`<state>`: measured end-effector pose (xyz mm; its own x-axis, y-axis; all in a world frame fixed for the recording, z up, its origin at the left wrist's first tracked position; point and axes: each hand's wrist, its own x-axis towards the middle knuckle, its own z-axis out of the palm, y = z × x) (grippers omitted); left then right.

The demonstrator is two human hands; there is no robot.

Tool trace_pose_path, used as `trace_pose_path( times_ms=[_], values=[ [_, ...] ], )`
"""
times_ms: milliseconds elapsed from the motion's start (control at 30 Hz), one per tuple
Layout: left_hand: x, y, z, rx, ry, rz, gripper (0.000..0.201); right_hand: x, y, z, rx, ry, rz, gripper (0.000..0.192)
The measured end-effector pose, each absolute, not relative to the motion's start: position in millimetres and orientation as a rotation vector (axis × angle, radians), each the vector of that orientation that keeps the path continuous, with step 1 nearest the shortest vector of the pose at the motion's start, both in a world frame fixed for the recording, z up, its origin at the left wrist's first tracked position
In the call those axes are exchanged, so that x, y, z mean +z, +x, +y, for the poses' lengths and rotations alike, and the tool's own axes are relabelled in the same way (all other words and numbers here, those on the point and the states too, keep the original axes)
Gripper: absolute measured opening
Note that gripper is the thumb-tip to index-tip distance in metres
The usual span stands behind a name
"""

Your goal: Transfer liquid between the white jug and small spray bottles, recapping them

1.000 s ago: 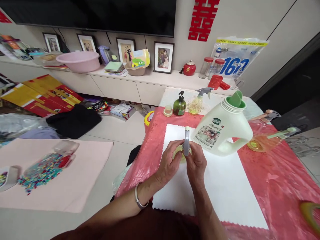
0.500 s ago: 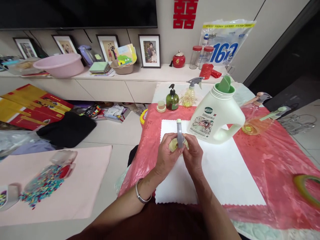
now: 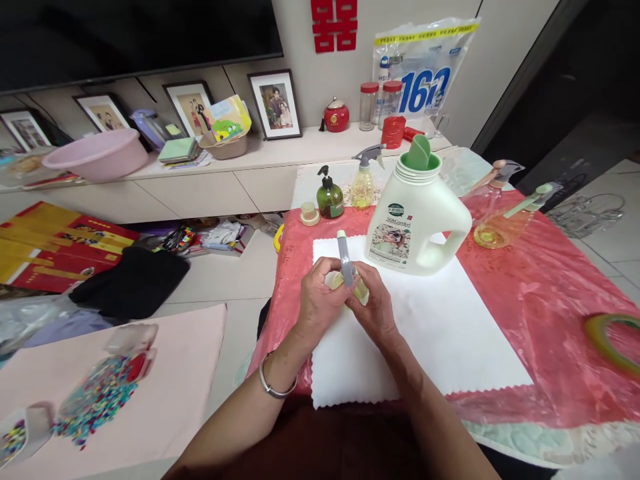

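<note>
L hand point(image 3: 320, 297) & R hand point(image 3: 374, 303) fingers are grasping 1 spray bottle point(image 3: 345, 261) from 2 sides, prob. for steadiness, over the white mat point(image 3: 425, 340); uncapped jug point(image 3: 417, 223) is standing nearby, likely for reach.

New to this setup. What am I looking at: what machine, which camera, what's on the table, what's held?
No machine: these are a person's bare left hand and right hand, seen from a head-worn camera looking forward and down. The red plastic cover lies on the table, with a white sheet over part of it. A large white jug stands on the sheet; a green pump bottle stands beyond. Both hands hold a spray bottle with a grey head, their grip hiding much of its body.
</note>
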<state>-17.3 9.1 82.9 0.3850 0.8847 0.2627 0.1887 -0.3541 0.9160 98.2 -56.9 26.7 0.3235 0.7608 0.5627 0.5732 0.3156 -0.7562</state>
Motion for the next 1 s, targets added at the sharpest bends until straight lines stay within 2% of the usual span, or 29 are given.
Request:
trace_pose_path(
  times_ms=[267,1000],
  values=[
    [81,-24,9,1.032,1.914,0.894,0.014,10,96,-60,0.238,-1.431,-1.351,0.059],
    [80,-29,10,0.989,2.226,0.733,0.019,4,96,-60,0.166,-1.393,-1.348,0.058]
  ],
)
